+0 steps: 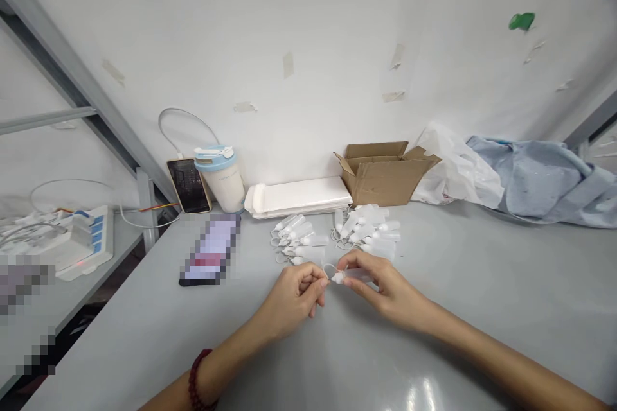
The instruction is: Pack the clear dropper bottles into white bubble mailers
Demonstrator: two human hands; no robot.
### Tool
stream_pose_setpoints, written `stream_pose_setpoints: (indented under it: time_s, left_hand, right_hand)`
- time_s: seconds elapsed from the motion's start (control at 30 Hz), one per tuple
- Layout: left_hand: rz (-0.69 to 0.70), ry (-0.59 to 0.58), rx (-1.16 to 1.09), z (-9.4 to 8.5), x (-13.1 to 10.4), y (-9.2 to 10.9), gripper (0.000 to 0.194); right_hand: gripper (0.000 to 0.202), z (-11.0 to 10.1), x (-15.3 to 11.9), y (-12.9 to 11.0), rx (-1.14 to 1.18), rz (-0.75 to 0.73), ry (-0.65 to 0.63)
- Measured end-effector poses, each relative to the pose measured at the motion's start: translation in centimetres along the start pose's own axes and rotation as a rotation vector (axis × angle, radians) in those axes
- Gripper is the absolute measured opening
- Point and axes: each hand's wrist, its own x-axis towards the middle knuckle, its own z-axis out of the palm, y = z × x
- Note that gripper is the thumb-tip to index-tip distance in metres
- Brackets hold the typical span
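My right hand (pixel 378 286) grips a small translucent squeeze bottle (pixel 355 275) lying sideways, its white nozzle end pointing left. A thin white loop (pixel 329 268) rises from that nozzle. Close to the nozzle tip, my left hand (pixel 301 292) is closed in a pinch; what sits between its fingertips is too small to make out. Beyond my hands lie two groups of similar bottles with white tops and thin loops, a left pile (pixel 299 236) and a right pile (pixel 369 226).
Behind the piles stand a stack of flat white boxes (pixel 303 196) and an open cardboard box (pixel 385 180). A white plastic bag (pixel 456 170) and blue cloth (pixel 549 176) lie right. Leftward are a lidded cup (pixel 222 183), an upright phone (pixel 190 186) and a blurred flat phone (pixel 212 250).
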Motion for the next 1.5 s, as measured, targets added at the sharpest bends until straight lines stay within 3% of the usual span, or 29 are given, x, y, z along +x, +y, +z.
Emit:
stream_pose_setpoints:
  time_s: [0.63, 1.03, 1.5]
  left_hand:
    - [0.012, -0.009, -0.050, 0.3, 0.3, -0.5, 0.019]
    - [0.009, 0.019, -0.057, -0.6, 0.7, -0.2, 0.020]
    - [0.010, 0.023, -0.056, 0.0, 0.2, -0.4, 0.017]
  right_hand:
    - [0.010, 0.7, -0.2, 0.6, 0.050, -0.034, -0.019]
    - [0.011, -0.3, 0.3, 0.5, 0.065, 0.063, 0.009]
    - [0.009, 0.9, -0.3, 0.9, 0.087, -0.022, -0.013]
